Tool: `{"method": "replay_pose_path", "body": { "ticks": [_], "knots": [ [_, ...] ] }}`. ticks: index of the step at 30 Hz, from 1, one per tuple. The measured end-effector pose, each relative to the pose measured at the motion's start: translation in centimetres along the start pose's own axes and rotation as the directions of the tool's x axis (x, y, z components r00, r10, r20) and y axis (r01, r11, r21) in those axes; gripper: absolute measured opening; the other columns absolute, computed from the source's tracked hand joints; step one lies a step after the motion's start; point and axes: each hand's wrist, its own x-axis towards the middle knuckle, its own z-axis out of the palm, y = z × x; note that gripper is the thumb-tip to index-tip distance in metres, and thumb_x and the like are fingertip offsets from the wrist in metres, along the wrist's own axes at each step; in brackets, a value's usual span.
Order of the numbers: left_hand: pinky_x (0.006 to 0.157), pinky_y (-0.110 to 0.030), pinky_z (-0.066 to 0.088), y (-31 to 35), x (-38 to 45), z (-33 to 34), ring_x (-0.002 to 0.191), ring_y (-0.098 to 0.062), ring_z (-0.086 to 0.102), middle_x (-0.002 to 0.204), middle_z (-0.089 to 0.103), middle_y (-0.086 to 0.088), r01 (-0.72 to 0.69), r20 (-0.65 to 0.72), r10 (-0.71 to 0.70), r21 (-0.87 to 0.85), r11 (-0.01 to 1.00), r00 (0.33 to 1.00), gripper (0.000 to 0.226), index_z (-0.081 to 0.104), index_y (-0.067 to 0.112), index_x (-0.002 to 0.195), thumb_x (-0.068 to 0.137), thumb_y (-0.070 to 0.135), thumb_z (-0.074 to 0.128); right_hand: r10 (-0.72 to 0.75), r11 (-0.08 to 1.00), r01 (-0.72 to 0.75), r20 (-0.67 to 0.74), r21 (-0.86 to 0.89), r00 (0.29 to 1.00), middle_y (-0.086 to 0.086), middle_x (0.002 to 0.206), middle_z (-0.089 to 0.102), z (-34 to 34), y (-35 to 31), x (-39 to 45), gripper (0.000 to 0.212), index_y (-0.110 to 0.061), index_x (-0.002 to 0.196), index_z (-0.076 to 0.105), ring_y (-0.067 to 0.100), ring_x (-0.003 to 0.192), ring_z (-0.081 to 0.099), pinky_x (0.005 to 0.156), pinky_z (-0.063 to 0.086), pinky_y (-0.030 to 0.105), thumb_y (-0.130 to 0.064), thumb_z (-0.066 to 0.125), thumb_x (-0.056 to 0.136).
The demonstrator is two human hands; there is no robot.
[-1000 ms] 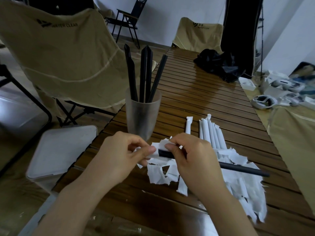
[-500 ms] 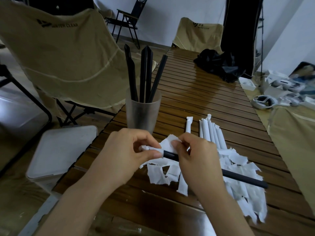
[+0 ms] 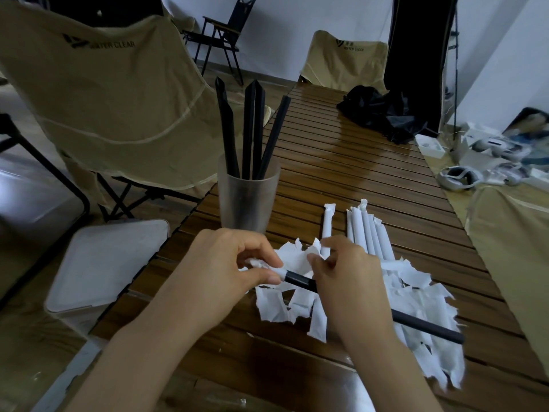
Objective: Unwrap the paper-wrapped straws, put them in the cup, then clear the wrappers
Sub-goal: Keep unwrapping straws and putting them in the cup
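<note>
Peeling wrapper (image 3: pixel 261 264) further off straw (image 3: pixel 300 280); more black exposed.

I see my left hand (image 3: pixel 228 272) pinching a crumpled bit of wrapper (image 3: pixel 261 264) at the end of a black straw (image 3: pixel 300 281), just in front of the cup (image 3: pixel 248 203). My right hand (image 3: pixel 347 281) grips the straw's middle. Four black straws (image 3: pixel 252 129) stand in the cup. Right of the cup, wrapped straws (image 3: pixel 367 233) lie side by side on the tabletop (image 3: pixel 341 162), with torn wrappers (image 3: pixel 416 295) in front of them.
</note>
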Motion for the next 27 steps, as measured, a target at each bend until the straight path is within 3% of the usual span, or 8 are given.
{"method": "replay_pose_path", "body": {
  "ticks": [2,4,8,12,17,19,23,27],
  "knots": [
    [0.064,0.0,0.042,-0.4,-0.1,0.0,0.086,0.01,0.059,0.09,0.066,0.023,0.022,0.012,-0.023,0.037,0.999,1.0,0.013,0.071,0.037,0.092,0.08,0.042,0.069,-0.027,0.999,0.027,0.009,0.024,1.0,-0.002,0.088,0.067,-0.1,0.1,-0.1,0.037,-0.028,0.128,0.044,0.011,0.074,0.063,0.065,0.052,0.026,-0.031,0.056,0.093],
    [0.06,-0.002,0.041,-0.9,0.0,0.0,0.081,0.011,0.059,0.09,0.067,0.02,0.053,0.022,-0.055,0.062,0.997,0.998,0.017,0.07,0.037,0.097,0.083,0.045,0.064,-0.123,0.992,0.123,0.033,0.024,0.992,-0.008,0.088,0.067,-0.6,-0.2,-0.3,0.036,-0.032,0.128,0.042,0.006,0.07,0.06,0.061,0.047,0.02,-0.034,0.053,0.094],
    [0.06,-0.004,0.044,-1.3,0.2,-0.1,0.071,0.011,0.062,0.081,0.069,0.013,0.091,-0.011,-0.091,0.01,0.996,0.996,0.01,0.069,0.033,0.092,0.086,0.039,0.062,-0.339,0.94,0.342,0.186,0.019,0.922,-0.018,0.097,0.064,-1.4,-1.2,-0.6,0.025,-0.038,0.113,0.058,-0.002,0.071,0.055,0.067,0.045,0.015,-0.045,0.055,0.089],
    [0.066,-0.013,0.049,-0.9,0.0,0.0,0.07,0.007,0.065,0.083,0.07,0.013,0.078,0.008,-0.077,-0.053,0.996,0.997,0.008,0.066,0.033,0.093,0.086,0.036,0.063,-0.473,0.879,0.474,0.207,0.048,0.856,-0.016,0.097,0.064,-0.9,-1.7,-0.8,0.017,-0.032,0.104,0.067,0.0,0.078,0.054,0.073,0.048,0.018,-0.033,0.063,0.088],
    [0.06,-0.007,0.047,-0.8,0.1,0.0,0.071,0.008,0.065,0.081,0.07,0.014,0.103,0.016,-0.102,-0.084,0.991,0.995,0.013,0.058,0.033,0.095,0.085,0.04,0.062,-0.488,0.873,0.484,0.138,0.061,0.862,-0.014,0.093,0.067,-0.7,-1.4,-0.7,0.014,-0.03,0.099,0.072,0.002,0.077,0.056,0.073,0.052,0.024,-0.027,0.066,0.087],
    [0.064,-0.009,0.045,-1.0,0.1,-0.1,0.074,0.01,0.064,0.08,0.069,0.016,0.106,0.009,-0.105,-0.077,0.991,0.994,0.01,0.059,0.034,0.092,0.085,0.039,0.063,-0.48,0.877,0.478,0.127,0.049,0.868,-0.017,0.091,0.066,-0.8,-1.3,-0.7,0.013,-0.031,0.097,0.072,-0.001,0.073,0.054,0.073,0.052,0.023,-0.027,0.066,0.087],
    [0.068,-0.013,0.047,-1.2,0.1,-0.4,0.076,0.007,0.062,0.08,0.068,0.016,0.108,-0.043,-0.11,-0.053,0.993,0.993,0.005,0.066,0.036,0.084,0.08,0.036,0.07,-0.46,0.887,0.462,0.148,0.022,0.875,-0.019,0.092,0.064,-0.9,-1.3,-0.7,0.011,-0.033,0.097,0.07,-0.002,0.074,0.054,0.076,0.052,0.023,-0.031,0.066,0.087],
    [0.062,-0.012,0.041,-1.1,0.1,-0.6,0.073,0.002,0.062,0.076,0.066,0.016,0.118,-0.126,-0.121,-0.027,0.993,0.985,0.008,0.066,0.035,0.082,0.078,0.036,0.073,-0.43,0.893,0.447,0.202,-0.048,0.88,-0.017,0.1,0.066,-1.1,-1.0,-0.5,0.016,-0.034,0.103,0.071,0.001,0.084,0.057,0.08,0.051,0.02,-0.032,0.063,0.089]
  ]
}}
